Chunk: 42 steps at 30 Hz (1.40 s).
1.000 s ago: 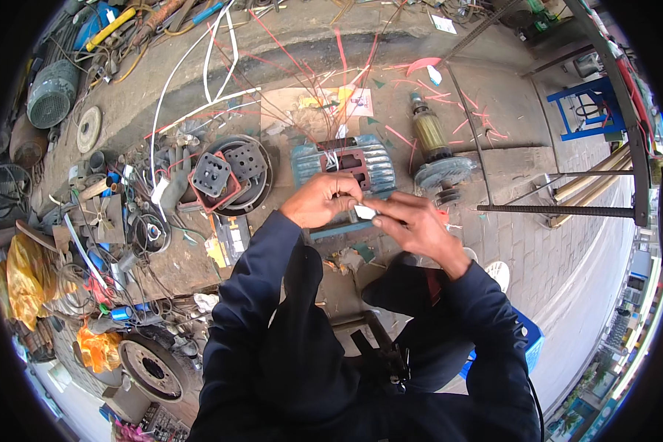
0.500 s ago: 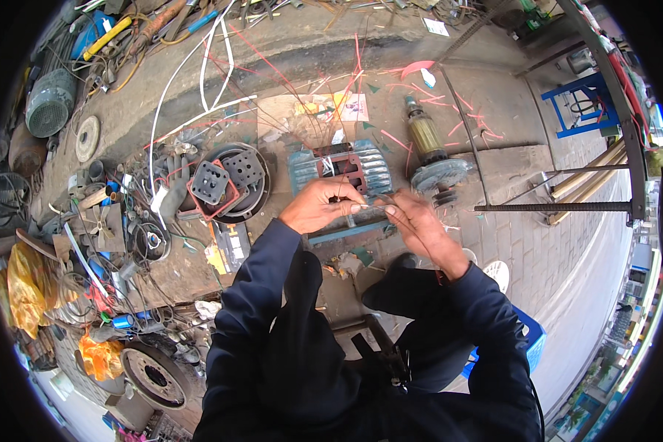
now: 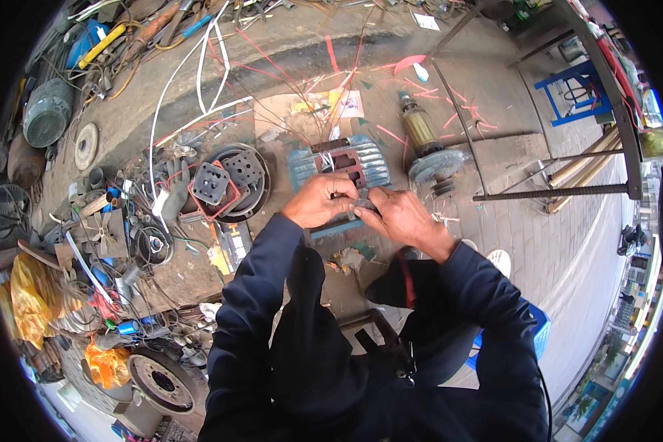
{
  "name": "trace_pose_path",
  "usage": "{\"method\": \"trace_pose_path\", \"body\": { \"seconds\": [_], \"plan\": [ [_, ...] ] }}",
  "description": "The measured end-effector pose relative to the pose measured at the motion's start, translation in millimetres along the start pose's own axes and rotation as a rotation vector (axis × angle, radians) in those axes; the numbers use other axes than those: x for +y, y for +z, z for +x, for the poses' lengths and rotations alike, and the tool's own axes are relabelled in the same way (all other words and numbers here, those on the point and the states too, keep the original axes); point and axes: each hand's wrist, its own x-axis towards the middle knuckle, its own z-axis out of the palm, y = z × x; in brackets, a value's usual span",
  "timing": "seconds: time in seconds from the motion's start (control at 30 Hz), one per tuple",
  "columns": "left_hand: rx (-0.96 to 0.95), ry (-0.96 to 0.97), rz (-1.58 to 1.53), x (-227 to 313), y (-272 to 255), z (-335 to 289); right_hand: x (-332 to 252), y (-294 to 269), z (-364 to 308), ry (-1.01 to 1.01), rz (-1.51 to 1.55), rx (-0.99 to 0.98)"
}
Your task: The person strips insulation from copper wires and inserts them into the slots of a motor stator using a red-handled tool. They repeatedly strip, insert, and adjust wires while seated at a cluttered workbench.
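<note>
My left hand (image 3: 320,202) is closed, thumb and forefinger pinching a thin wire above the near side of a teal ribbed motor housing (image 3: 376,171). My right hand (image 3: 404,219) meets it fingertip to fingertip, closed on a small grey piece (image 3: 362,204) whose kind I cannot make out. The fingers hide most of the wire. The housing has a reddish-brown opening (image 3: 352,168) on top, and thin dark and red leads rise from around it. A red strip (image 3: 407,280) lies across my right knee.
A rotor (image 3: 420,131) with an end cover (image 3: 438,168) lies right of the housing. To the left, a round metal pan (image 3: 258,208) holds grey terminal boxes (image 3: 211,184). Cut red tubing, a white cable (image 3: 155,140) and tangled scrap litter the ground. A rusty rebar frame (image 3: 552,195) stands at right.
My right hand has moved left and closed in against my left hand. The small grey piece now shows between the fingertips. A red strip has appeared on my right knee.
</note>
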Motion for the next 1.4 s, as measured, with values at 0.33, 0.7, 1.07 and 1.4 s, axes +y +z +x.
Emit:
{"method": "trace_pose_path", "body": {
  "seconds": [0.33,0.7,1.07,1.4],
  "plan": [
    [-0.066,-0.033,-0.037,1,-5,2,1,-13,-3,-0.082,-0.022,0.015],
    [-0.074,-0.055,-0.038,3,-6,3,2,-26,-7,-0.163,-0.053,-0.037],
    [-0.047,-0.093,-0.090,2,-3,0,-3,-26,-27,-0.014,0.047,-0.053],
    [0.102,-0.038,-0.091,1,9,-3,-29,5,-35,0.591,0.781,0.105]
  ]
}}
